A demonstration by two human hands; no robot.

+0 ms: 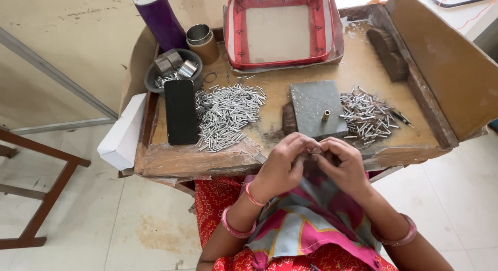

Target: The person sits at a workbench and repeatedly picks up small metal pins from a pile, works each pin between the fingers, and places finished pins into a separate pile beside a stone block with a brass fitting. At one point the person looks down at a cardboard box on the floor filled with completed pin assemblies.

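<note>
Both hands, left (pixel 280 164) and right (pixel 345 164), pinched together at tabletop's near edge; small part between fingertips, can't tell what. Big pin pile (pixel 228 115) toward left edge, smaller pile (pixel 365 118) right of grey block (pixel 316 107).

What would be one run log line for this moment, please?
left hand and right hand: fingertips together, small part hidden | grey block with brass pin | metal tube piles

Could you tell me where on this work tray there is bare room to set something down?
Bare board lies between the red-rimmed basket and the grey block, and right of the right pin heap. Crowded: the phone, left pin heap and both hands at the front edge.
</note>
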